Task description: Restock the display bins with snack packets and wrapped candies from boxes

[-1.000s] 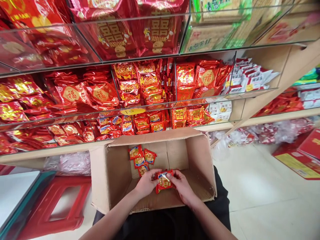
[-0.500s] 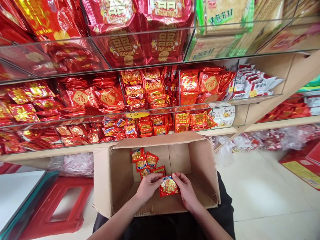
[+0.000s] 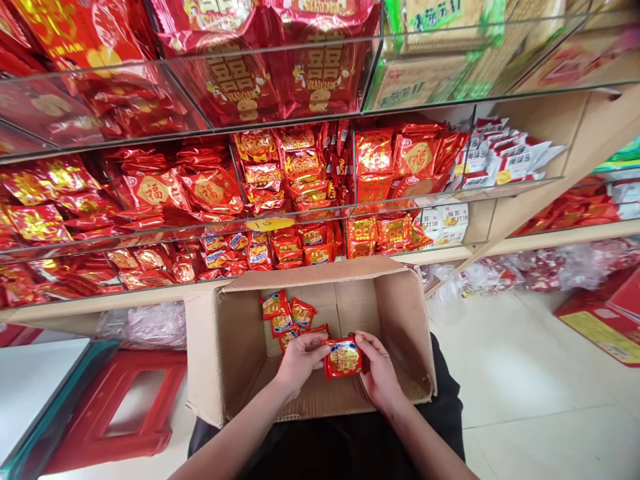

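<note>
Between my two hands is a small red snack packet point(image 3: 343, 358) with a gold and blue print, face up over the cardboard box point(image 3: 403, 313). My left hand point(image 3: 300, 363) pinches its left edge with thumb and fingers. On the opposite side, my right hand point(image 3: 376, 367) grips the upper right corner. Several like red packets point(image 3: 283, 321) lie inside the box at its far left, partly overlapping. My left hand covers part of the nearest ones. The box rests on its side or tilted against my lap, its opening towards me.
Shelves with clear dividers hold red snack packets point(image 3: 209, 189), white packets point(image 3: 515, 160) and green-edged cracker packs point(image 3: 425, 67). A yellow price tag point(image 3: 270, 224) hangs on the shelf front. At left stands a red plastic stool point(image 3: 165, 400); bagged goods point(image 3: 156, 327) sit under the shelf.
The packet has risen slightly and shifted right, and its face has tilted. Both hands still hold its sides. The camera view has moved a little.
</note>
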Action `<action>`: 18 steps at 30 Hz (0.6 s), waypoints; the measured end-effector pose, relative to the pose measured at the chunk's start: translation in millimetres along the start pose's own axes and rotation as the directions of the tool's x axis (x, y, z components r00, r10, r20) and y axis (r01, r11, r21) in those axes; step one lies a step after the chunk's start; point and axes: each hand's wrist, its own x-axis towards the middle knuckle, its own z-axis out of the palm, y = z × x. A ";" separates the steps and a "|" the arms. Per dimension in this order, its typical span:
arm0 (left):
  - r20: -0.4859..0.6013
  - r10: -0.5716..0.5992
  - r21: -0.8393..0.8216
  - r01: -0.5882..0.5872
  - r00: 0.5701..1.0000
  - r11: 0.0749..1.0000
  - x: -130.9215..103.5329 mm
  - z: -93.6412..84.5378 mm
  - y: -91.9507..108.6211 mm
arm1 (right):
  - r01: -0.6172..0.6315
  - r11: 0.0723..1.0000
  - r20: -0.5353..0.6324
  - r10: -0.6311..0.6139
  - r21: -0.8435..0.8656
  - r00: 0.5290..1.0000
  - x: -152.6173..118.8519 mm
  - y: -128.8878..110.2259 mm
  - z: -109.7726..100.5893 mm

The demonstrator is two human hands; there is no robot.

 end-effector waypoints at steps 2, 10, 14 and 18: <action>0.011 -0.006 -0.015 0.006 1.000 1.000 0.7 0.9 2.9 | -0.033 0.998 -0.013 0.034 0.049 0.999 1.3 -1.8 -2.3; 0.022 0.028 -0.065 -0.027 0.999 0.998 6.5 2.0 3.9 | -0.123 0.974 -0.074 0.139 0.188 0.987 4.7 -0.1 -5.9; 0.058 0.049 0.021 -0.051 0.997 0.999 5.8 3.3 0.0 | -0.156 0.978 -0.087 0.169 0.141 0.982 3.9 0.2 -7.2; 0.147 0.094 0.218 -0.125 0.985 0.968 2.1 -1.6 8.0 | -0.072 0.997 -0.024 0.072 0.007 0.997 0.5 -0.5 -4.6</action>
